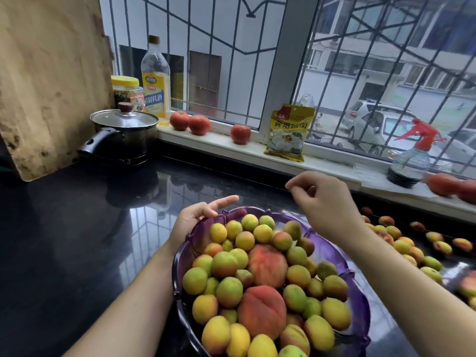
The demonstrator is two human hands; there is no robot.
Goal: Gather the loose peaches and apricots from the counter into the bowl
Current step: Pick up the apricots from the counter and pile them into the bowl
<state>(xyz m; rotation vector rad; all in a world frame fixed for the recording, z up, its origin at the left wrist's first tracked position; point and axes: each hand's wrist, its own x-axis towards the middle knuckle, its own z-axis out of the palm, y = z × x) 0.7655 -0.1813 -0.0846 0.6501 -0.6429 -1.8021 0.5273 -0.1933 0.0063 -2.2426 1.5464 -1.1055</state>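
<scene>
Hovering above the far rim of the purple glass bowl point(334, 251), the right hand point(323, 202) is hanging with its fingers loosely curled and its thumb near the forefinger; whether anything tiny is pinched there I cannot tell, and no fruit is showing in it. The left hand point(198, 217) is resting at the bowl's far-left rim, forefinger stretched out straight, the other fingers lying relaxed against the edge.

Below both hands the bowl is already sitting piled with apricots point(229, 291) and 2 large peaches point(261, 311). Out to the right of the right hand, well apart from it, the loose apricots point(401, 247) are lying scattered on the black counter point(77, 240) along the foot of the window sill point(231, 148), with what may be a peach at the frame's right edge.

By my reading, the step in hand is the gap between a drop and the next pickup. The next move is calling for the right hand to swing rightward and down, closing around 1 or 2 fruits without rolling their neighbours off.
</scene>
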